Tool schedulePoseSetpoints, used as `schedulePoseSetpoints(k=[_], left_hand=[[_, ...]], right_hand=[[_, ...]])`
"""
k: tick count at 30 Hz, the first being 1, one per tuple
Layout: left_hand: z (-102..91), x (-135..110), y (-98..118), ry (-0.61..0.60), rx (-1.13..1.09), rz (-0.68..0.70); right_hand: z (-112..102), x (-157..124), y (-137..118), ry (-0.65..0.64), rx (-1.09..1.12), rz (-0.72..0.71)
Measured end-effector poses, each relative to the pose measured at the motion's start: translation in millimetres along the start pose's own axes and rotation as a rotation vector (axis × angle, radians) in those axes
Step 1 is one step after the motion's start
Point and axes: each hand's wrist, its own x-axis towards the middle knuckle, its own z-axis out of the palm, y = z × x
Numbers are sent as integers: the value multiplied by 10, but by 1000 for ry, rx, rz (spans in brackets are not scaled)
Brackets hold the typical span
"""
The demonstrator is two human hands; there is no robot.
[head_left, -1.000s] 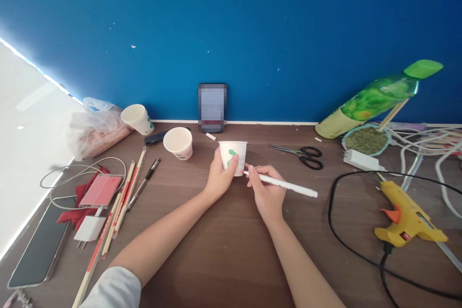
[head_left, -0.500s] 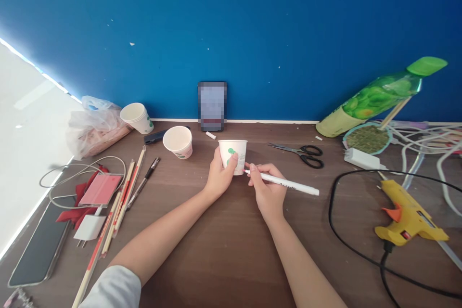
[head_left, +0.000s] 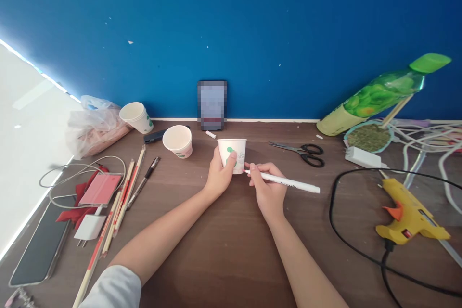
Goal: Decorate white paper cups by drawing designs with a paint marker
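My left hand is wrapped round a white paper cup with green leaf prints, thumb on its front. The cup is upright in the middle of the view. Pinched in my right hand is a white marker, its tip pointing left at the lower right side of the cup. Whether the tip touches the cup I cannot quite tell. A small white-pink cap lies behind the cup. To the left stands another paper cup, and stacked cups lean farther back.
Black-handled scissors lie right of my hands. A yellow glue gun with a black cord, a tilted green bottle and white cables fill the right side. Chopsticks, a pen and a phone lie left. Another phone leans on the blue wall.
Almost nothing differs. The cup and the marker keep their places in my hands, and the view has shifted very slightly.
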Motion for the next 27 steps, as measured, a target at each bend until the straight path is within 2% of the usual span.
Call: schedulePoseSetpoints(k=[12, 17, 22, 27], left_hand=[[3, 6, -21, 11, -32, 3], [5, 7, -22, 36, -112, -7], [5, 27, -69, -29, -262, -36], [-10, 29, -84, -71, -308, -22]], right_hand=[[10, -6, -23, -13, -5, 4], [17, 8, 58, -19, 90, -11], [19, 20, 114, 11, 176, 2], [23, -7, 95, -34, 155, -2]])
